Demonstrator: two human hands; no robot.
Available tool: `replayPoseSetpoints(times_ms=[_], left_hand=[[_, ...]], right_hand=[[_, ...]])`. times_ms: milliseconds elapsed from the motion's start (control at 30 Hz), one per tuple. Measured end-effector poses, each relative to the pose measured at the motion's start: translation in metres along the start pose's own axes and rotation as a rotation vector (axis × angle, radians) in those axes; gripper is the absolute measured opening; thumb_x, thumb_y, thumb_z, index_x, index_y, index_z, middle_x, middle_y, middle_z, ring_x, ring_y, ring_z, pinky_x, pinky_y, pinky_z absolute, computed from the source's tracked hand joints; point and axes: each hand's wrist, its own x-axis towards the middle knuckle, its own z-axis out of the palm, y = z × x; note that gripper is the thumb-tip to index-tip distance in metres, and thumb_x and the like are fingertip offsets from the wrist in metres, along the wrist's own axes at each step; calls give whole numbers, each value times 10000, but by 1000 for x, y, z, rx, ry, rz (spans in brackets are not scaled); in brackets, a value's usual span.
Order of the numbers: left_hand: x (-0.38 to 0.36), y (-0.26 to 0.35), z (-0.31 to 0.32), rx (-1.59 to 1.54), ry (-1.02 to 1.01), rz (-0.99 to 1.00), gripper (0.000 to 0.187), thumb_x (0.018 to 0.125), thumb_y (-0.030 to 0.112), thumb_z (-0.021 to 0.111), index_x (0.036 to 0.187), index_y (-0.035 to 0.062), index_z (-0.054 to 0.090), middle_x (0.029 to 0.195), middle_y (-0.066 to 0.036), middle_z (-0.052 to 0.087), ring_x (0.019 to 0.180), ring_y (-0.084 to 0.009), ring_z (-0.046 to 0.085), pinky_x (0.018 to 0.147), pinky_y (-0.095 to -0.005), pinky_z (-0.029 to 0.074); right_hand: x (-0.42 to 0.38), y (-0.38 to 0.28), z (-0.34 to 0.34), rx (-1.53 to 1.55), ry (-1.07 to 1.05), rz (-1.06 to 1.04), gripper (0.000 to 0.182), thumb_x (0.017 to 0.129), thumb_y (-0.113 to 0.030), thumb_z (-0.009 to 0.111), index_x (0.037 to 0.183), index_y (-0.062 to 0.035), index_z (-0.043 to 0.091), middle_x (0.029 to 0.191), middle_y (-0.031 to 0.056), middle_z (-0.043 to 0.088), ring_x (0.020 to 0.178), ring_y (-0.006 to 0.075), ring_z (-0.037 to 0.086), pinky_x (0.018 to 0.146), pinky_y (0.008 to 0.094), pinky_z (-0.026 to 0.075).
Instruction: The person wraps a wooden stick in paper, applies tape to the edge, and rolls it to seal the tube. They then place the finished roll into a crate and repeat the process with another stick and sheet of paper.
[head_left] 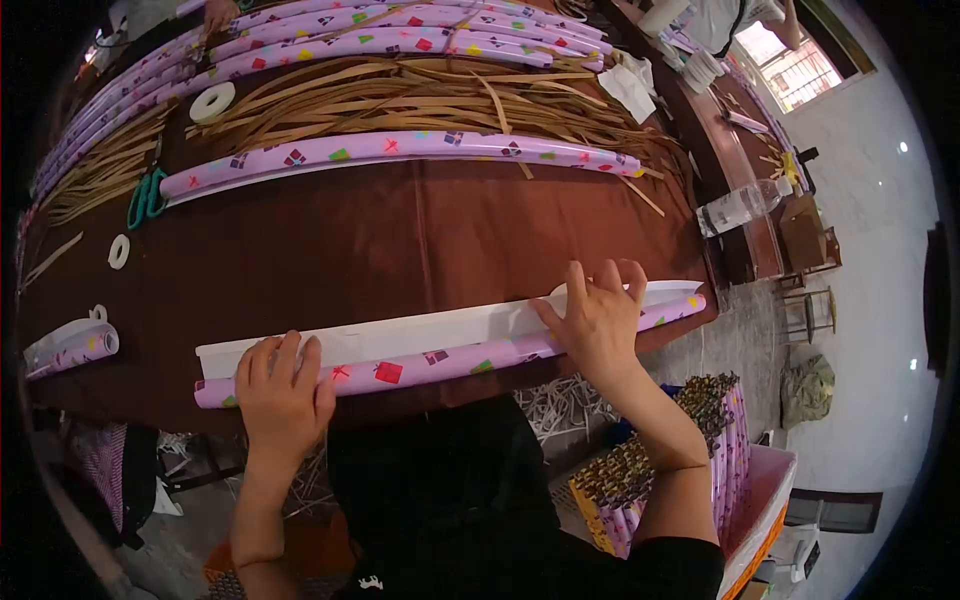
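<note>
A long roll of purple patterned paper (430,367) lies along the table's near edge, its white inner side (410,333) facing up behind it. My left hand (280,385) rests on the roll near its left end, fingers bent over the white sheet and slightly apart. Toward the right end, my right hand (600,315) lies across the roll, its fingers spread and curved onto the paper. Both palms face down. Farther back is another purple roll (400,150), with green-handled scissors (147,195) at its left end.
Brown strips (400,100) lie behind the far roll, with more purple rolls (380,45) beyond. White tape rolls (212,102) are at the left. A plastic bottle (745,207) lies at the right edge. A box of bundled rolls (735,450) stands below right. Other people's hands show at the top.
</note>
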Motion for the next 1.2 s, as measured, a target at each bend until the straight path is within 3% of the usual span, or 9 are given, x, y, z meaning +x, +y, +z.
replayPoseSetpoints(times_ms=[67,133,400,600,700,800,900,1033,1200], left_hand=[[7,11,-6,3,-15,-24,408,819,320,628,1123,49,645,1130,-157,594,1061,-349,535,966,-517,420],[14,24,-7,76,-4,-38,422,804,371,655,1108,78,655,1123,-160,593,1054,-344,537,988,-523,404],[60,124,26,-95,48,-39,514,847,439,597,1023,-42,644,1050,-162,589,996,-312,538,977,-471,404],[92,174,40,-318,202,74,353,794,301,637,869,-41,687,987,-171,613,962,-317,545,913,-432,450],[93,186,49,-351,172,106,305,787,271,642,842,-22,700,982,-154,625,951,-297,555,866,-399,466],[92,185,56,-282,244,127,299,778,260,652,875,-20,699,993,-142,638,961,-268,564,832,-361,473],[93,182,51,-233,162,153,349,787,255,647,962,-43,685,1012,-147,640,945,-271,575,845,-375,482],[92,180,52,-256,166,180,399,790,258,639,1015,-71,662,1072,-166,617,928,-288,576,836,-385,491],[91,181,51,-221,115,175,463,814,317,611,1049,-80,645,1098,-159,588,958,-297,555,858,-391,489]], right_hand=[[0,-2,1,6,17,-6,439,775,-322,756,1065,-59,559,609,46,606,892,250,547,984,499,313],[0,-4,0,-13,19,-19,469,776,-350,758,1074,-42,566,607,48,611,883,257,564,990,497,315],[-1,-4,2,-52,81,-60,509,776,-367,757,1096,-14,577,585,69,605,883,279,588,997,492,323],[-2,-3,3,-66,85,-54,509,772,-396,750,1074,-24,579,578,77,601,899,308,586,1001,497,321],[-2,-1,1,-75,64,-53,518,778,-415,741,1074,-23,576,633,89,623,913,326,583,1006,502,320],[5,11,-5,-35,78,-179,475,766,-429,752,1002,-44,607,713,156,606,926,342,579,1002,523,332],[18,35,-28,-33,91,-212,444,789,-426,736,959,-29,633,667,123,632,968,331,604,1038,529,312],[19,73,-67,66,7,-137,370,804,-401,747,931,-71,639,542,96,587,901,305,616,1012,500,313],[-9,135,-74,221,-154,8,336,794,-364,772,874,-74,621,683,77,615,842,266,562,976,459,324]])
